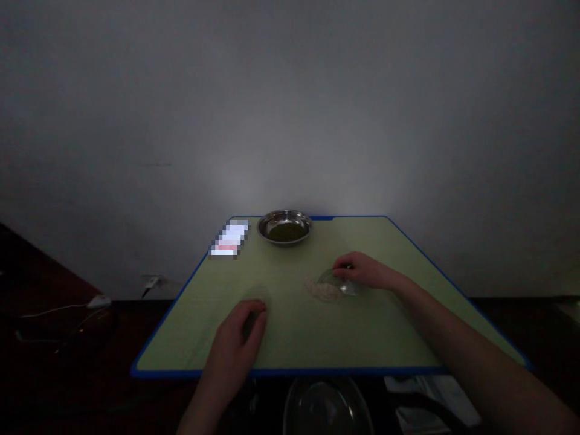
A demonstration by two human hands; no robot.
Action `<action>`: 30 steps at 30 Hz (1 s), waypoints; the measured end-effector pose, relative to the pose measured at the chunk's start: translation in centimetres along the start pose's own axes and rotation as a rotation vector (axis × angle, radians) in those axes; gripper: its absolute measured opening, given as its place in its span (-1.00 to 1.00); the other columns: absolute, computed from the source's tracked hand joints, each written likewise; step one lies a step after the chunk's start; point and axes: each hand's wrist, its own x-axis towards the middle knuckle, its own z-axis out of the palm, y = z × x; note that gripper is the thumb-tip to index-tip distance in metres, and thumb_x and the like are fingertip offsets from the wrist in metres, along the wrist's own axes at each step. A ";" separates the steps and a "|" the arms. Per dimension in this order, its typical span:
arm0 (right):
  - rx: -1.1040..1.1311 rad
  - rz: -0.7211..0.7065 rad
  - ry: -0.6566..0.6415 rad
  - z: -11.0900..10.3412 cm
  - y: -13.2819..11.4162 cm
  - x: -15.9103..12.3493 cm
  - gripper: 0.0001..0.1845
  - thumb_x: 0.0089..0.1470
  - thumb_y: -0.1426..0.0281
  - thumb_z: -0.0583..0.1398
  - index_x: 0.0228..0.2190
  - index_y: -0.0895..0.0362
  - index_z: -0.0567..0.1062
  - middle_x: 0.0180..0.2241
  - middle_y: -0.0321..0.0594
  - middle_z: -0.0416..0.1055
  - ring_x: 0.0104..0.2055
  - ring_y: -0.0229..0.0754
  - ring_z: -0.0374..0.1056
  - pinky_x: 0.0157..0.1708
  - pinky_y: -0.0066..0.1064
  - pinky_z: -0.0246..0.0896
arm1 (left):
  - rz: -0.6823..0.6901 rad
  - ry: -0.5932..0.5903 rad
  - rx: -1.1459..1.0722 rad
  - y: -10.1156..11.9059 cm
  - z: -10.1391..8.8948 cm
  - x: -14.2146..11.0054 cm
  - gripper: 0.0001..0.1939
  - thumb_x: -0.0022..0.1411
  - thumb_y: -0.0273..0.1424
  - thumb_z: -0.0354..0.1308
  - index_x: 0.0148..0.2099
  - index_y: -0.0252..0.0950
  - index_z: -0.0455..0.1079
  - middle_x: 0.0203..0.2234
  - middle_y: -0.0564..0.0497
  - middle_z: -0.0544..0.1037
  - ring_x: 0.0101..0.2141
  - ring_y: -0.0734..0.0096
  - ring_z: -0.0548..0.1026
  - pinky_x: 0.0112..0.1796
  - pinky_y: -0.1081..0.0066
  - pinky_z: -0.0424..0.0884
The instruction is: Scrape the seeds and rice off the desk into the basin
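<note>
My right hand (360, 270) is closed in a pinch at the rim of a small see-through container (348, 289), perhaps a clear bowl or bag; its exact kind is too dim to tell. Just left of it lies a loose heap of pale, fine grains or powder (324, 290) on the green tabletop (290, 332). My left hand (240, 329) rests near the front left of the table, fingers bent and thumb apart, holding nothing that shows. At the back edge stands a shiny metal bowl (285, 228) with dark greenish contents, out of reach of both hands.
A lit phone (230, 238), blurred out, lies at the table's back left. The blue table edge (317, 371) runs along the front, with a round, shiny vessel (327, 406) below it. A white wall (290, 109) rises behind. Cables (98, 301) trail at left.
</note>
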 end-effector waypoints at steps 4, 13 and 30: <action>0.038 0.011 0.031 0.1 -0.7 -2.3 -0.76 0.09 0.35 0.11 -0.41 0.19 0.55 -0.44 -0.20 0.49 -0.42 -0.22 0.33 -0.41 -0.42 0.14 | 0.006 0.004 0.013 0.1 0.0 0.0 -0.74 0.23 -0.20 0.01 -0.20 -0.23 0.41 -0.21 -0.07 0.57 -0.16 0.20 0.51 -0.10 0.16 0.41; 0.066 0.005 0.040 0.8 -3.2 -5.7 -0.77 0.12 0.36 0.13 -0.39 0.18 0.56 -0.49 -0.25 0.45 -0.47 -0.27 0.27 -0.45 -0.44 0.09 | 0.004 0.015 0.033 0.1 -0.1 0.2 -0.73 0.19 -0.18 0.03 -0.20 -0.22 0.42 -0.24 -0.05 0.58 -0.19 0.20 0.52 -0.12 0.18 0.43; 0.039 0.158 0.097 -0.3 -0.4 -11.3 -0.71 0.17 0.29 0.05 -0.41 0.13 0.51 -0.44 -0.22 0.46 -0.41 -0.19 0.32 -0.41 -0.37 0.16 | 0.022 0.010 0.059 0.5 -0.1 0.3 -0.74 0.19 -0.20 0.03 -0.23 -0.23 0.42 -0.27 -0.05 0.58 -0.22 0.22 0.53 -0.15 0.19 0.45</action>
